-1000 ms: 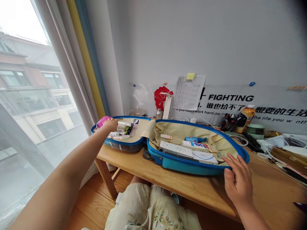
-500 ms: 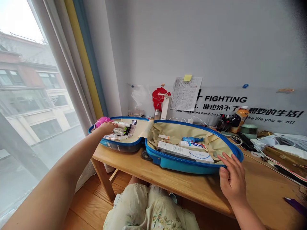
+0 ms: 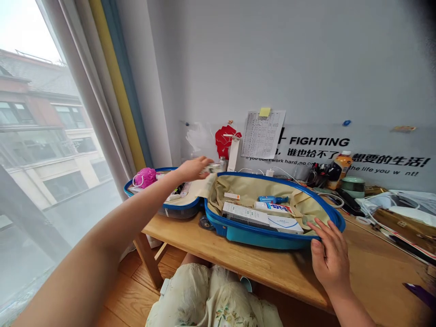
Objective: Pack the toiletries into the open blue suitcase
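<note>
My left hand (image 3: 195, 168) is raised above the hinge side of an open blue suitcase (image 3: 265, 243), closed on a small clear item (image 3: 213, 168) blurred by motion. My right hand (image 3: 331, 252) rests at the suitcase's right front rim, fingers spread, holding nothing. In the right half lie a white box (image 3: 245, 212), a second white box (image 3: 285, 223), a toothpaste tube (image 3: 272, 207), a blue bottle (image 3: 272, 199) and a small orange-white box (image 3: 232, 195). The left half holds a pink bath puff (image 3: 146, 177) and small packets, partly hidden by my left arm.
The suitcase lies on a wooden table (image 3: 368, 272). Behind and to the right stand an orange bottle (image 3: 340, 169), a green jar (image 3: 353, 186), cables and a brown pouch (image 3: 405, 225). A white lamp (image 3: 233, 154) stands behind the suitcase, near the wall.
My left hand has lifted from the left half and moved right with the small clear item, uncovering the pink puff. My right hand has stayed at the rim.
</note>
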A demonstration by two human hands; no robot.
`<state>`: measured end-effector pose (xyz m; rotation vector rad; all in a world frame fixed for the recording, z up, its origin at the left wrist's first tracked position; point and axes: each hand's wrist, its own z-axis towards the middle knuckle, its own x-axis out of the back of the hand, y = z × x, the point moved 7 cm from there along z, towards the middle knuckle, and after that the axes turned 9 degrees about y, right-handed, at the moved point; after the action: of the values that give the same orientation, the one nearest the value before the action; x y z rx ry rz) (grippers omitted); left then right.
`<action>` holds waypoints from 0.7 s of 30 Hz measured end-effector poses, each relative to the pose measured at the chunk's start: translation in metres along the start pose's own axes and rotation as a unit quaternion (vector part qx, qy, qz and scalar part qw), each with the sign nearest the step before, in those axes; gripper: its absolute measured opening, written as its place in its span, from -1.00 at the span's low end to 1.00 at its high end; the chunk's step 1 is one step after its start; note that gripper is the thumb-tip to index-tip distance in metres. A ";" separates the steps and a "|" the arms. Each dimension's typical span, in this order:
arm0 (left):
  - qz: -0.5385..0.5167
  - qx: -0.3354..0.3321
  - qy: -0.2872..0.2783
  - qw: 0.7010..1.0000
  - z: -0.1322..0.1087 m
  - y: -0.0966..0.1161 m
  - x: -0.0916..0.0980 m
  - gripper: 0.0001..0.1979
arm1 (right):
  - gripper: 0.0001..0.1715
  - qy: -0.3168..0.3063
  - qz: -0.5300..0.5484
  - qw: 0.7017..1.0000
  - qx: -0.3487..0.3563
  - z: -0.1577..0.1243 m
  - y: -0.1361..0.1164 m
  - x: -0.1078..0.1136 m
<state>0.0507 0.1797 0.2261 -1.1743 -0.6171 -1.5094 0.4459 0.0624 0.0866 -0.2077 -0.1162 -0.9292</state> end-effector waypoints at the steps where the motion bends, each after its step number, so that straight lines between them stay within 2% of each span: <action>1: -0.027 -0.031 -0.025 0.999 0.011 0.025 -0.004 -0.43 | -0.58 -0.005 -0.003 1.000 -0.001 -0.001 0.001 0.000; 4: -0.060 -0.087 -0.116 0.988 0.031 0.088 -0.031 -0.41 | -0.57 -0.020 -0.012 1.000 -0.010 -0.002 0.003 -0.001; 6: -0.061 -0.096 -0.150 0.982 0.038 0.112 -0.053 -0.44 | -0.57 -0.020 -0.012 1.000 -0.016 -0.003 0.004 -0.001; 8: -0.059 -0.097 -0.175 0.978 0.040 0.125 -0.074 -0.47 | -0.58 -0.017 -0.009 1.000 -0.012 -0.002 0.003 0.000; 11: -0.061 -0.098 -0.213 0.970 0.039 0.132 -0.095 -0.52 | -0.58 -0.015 -0.007 1.000 -0.002 -0.002 0.001 0.000; 15: -0.077 -0.108 -0.232 0.964 0.037 0.135 -0.106 -0.60 | -0.59 -0.015 -0.012 1.000 -0.008 -0.003 0.002 0.000; 19: -0.097 -0.104 -0.215 0.966 0.039 0.133 -0.110 -0.66 | -0.58 -0.013 -0.011 1.000 -0.015 -0.002 0.002 0.000; 21: -0.107 -0.090 -0.175 0.975 0.041 0.131 -0.108 -0.68 | -0.58 -0.010 -0.009 1.000 -0.011 -0.001 0.001 0.001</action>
<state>0.1805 0.2230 0.1176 -1.5743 -0.8792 -1.5739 0.4473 0.0619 0.0853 -0.2360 -0.1263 -0.9474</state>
